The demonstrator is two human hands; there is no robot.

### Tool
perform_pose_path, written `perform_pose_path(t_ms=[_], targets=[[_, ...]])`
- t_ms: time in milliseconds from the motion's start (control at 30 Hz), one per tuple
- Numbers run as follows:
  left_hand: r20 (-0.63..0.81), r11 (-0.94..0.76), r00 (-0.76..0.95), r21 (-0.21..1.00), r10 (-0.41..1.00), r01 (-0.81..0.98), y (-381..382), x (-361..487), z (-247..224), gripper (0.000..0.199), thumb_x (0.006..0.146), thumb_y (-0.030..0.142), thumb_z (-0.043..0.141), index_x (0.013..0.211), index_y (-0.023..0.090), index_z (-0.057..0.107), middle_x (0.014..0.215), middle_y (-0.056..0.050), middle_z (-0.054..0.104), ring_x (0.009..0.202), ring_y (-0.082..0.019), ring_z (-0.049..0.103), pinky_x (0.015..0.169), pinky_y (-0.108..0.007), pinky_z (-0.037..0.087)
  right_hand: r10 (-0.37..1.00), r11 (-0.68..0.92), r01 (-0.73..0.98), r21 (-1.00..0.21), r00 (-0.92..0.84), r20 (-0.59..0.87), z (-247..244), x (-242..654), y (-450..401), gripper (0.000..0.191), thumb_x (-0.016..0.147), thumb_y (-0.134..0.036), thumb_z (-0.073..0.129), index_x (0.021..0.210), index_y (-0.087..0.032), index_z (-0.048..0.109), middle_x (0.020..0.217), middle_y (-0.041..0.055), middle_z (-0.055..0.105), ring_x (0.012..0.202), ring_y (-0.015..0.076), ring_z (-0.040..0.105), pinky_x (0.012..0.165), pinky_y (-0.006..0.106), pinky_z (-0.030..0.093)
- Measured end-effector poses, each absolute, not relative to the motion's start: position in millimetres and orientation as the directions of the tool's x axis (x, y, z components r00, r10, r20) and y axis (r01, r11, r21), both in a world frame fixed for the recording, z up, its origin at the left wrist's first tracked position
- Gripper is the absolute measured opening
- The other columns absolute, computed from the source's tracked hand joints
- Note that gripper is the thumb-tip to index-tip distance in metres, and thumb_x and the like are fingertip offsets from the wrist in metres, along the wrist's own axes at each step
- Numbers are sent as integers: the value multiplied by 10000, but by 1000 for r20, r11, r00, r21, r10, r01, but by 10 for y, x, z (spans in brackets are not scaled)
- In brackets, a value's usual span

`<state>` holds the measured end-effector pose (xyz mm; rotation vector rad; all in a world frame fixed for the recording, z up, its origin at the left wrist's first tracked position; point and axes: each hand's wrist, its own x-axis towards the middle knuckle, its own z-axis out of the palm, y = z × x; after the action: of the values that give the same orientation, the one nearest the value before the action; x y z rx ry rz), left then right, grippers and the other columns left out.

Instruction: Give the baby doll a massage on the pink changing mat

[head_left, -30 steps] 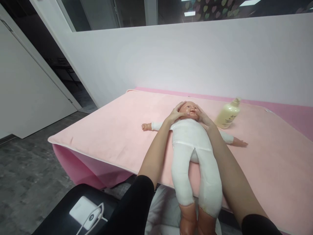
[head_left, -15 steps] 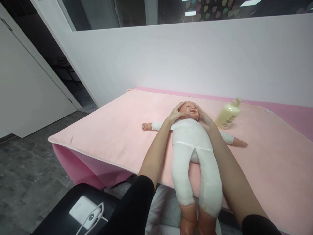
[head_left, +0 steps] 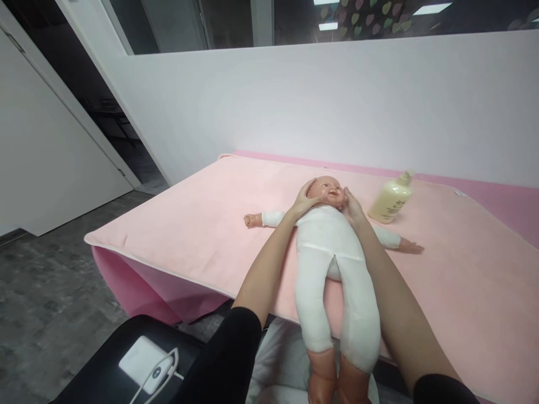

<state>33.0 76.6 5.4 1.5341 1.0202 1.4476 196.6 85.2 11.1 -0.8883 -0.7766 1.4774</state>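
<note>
A baby doll with a white cloth body lies on its back, its arms spread and its lower legs reaching past the table's near edge. My left hand cups the left side of its head, thumb across the cheek and fingers along the temple. On the other side, my right hand holds the head near the jaw and ear, its fingers partly hidden. A pale yellow pump bottle stands, looking tilted, just right of my right hand.
Under the doll a pink towel covers the table and hangs over its edge. A black seat at the lower left carries a white power bank with a cable. A white wall rises behind the table.
My right hand has slid a little lower, from the temple to the jaw and ear. The left hand stays at the cheek with its fingers slightly lower.
</note>
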Motion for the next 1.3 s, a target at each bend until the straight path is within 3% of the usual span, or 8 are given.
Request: perform_pose_path(t_ms=[67,100,167,233,267,400,733,1300], targets=[[433,-422,-48,894,900,152,642,338,13,708,722,426,712,1341,182,472,1418,-116,465,1293,-232,448,1036,-333,412,968,-41,-444,-895,203,-145,51,1979,881,193,811,-312,577,952,-184,603,882,61,688,805,178,659,754,331,577],[468,-445,-73,870,881,211,566,328,-10,622,771,438,660,1313,179,498,1378,-119,500,1262,-228,476,1002,-334,438,952,22,-366,-930,293,-92,19,1999,866,153,798,-282,562,906,-182,603,853,54,682,803,176,651,765,329,566],[509,-464,-83,831,857,308,405,279,-53,462,860,408,539,1263,181,536,1304,-114,552,1177,-212,540,933,-332,480,922,189,-66,-980,356,154,-45,2064,769,141,766,-265,544,850,-179,618,835,55,678,836,193,636,816,350,537],[511,-452,-34,787,859,419,251,208,-77,370,887,316,475,1223,190,563,1258,-101,581,1089,-192,587,917,-333,491,891,322,290,-901,229,392,-108,2154,596,195,754,-287,519,853,-179,648,854,71,683,857,219,622,861,386,502],[504,-443,5,754,864,485,185,174,-79,336,887,272,453,1184,193,588,1222,-93,604,1061,-189,597,933,-339,484,883,351,400,-847,159,441,-138,2204,496,235,767,-300,484,877,-181,655,867,79,685,850,228,621,863,400,491],[452,-405,119,615,884,677,27,90,-47,328,899,205,358,1041,194,653,1083,-74,670,1045,-205,598,984,-360,451,858,398,621,-675,8,514,-233,2374,166,331,782,-291,373,906,-177,658,959,114,678,912,261,614,875,424,466],[421,-396,216,406,881,824,-14,31,-7,386,921,238,317,1173,206,609,1149,-74,668,1041,-226,612,953,-375,456,850,416,690,-592,-63,523,-281,2451,134,376,788,-285,343,996,-175,637,1055,127,666,985,269,615,922,440,458],[433,-413,238,371,869,832,2,43,32,360,910,178,347,1151,168,614,1138,-80,672,1043,-208,607,948,-366,462,864,389,728,-565,-75,498,-225,2443,110,419,795,-249,335,1037,-117,650,1082,133,661,1010,233,607,924,379,464]])
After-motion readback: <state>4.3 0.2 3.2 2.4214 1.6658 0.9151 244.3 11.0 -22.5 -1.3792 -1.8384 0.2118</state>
